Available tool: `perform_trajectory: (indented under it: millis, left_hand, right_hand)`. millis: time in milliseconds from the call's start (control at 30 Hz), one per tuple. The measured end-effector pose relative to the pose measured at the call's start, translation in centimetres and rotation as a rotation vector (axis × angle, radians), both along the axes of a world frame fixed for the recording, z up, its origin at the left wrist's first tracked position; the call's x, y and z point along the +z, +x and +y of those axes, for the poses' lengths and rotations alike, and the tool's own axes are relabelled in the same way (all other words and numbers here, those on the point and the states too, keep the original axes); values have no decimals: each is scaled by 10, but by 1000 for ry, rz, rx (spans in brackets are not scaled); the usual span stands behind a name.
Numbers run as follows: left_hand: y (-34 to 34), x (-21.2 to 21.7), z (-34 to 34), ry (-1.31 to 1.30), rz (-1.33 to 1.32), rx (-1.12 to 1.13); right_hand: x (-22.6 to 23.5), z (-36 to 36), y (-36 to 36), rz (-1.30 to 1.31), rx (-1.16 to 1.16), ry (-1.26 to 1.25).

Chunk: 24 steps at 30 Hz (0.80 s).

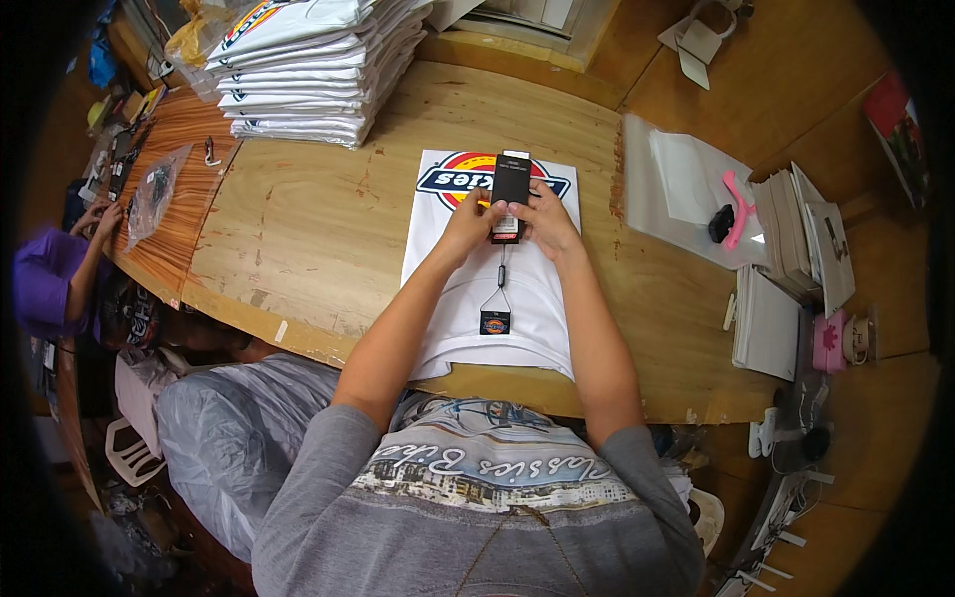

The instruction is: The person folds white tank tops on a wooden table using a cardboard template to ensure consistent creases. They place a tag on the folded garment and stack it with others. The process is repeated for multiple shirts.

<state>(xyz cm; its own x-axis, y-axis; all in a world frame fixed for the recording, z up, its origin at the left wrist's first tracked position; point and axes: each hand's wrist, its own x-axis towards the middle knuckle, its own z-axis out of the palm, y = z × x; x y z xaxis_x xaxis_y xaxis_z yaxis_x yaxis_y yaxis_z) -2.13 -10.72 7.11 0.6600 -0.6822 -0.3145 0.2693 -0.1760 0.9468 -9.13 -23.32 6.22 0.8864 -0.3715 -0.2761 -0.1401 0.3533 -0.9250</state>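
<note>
A folded white T-shirt (445, 289) lies flat on the wooden table in front of me, its collar toward my body and a colourful printed logo at the far end. Over that print, my left hand (472, 221) and my right hand (546, 214) pinch a black hang tag (511, 179) from both sides, thumbs on its near half. A white and red sticker shows on the tag's lower part. From it a dark cord (502, 277) runs down to the black neck label (494, 322) inside the collar.
A tall stack of folded white T-shirts (308, 95) stands at the far left. On the right are a clear plastic sheet (657, 189), a pink-handled object (738, 211) and piled papers (766, 328). Another person in purple (50, 279) works at the left table, near a plastic bag (157, 199).
</note>
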Motion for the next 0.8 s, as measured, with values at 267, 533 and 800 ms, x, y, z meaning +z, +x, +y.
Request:
perform_trajectory:
  millis: [267,533,800]
  left_hand:
    - [-11,-14,24,-45,208,-184]
    - [5,-3,11,-215,418,-202]
    - [3,-3,2,-7,152,-48]
  right_hand:
    - [-4,0,-1,-215,-100,276]
    - [-14,3,-1,-437,96,533]
    - [1,19,1,-243,-189,-171]
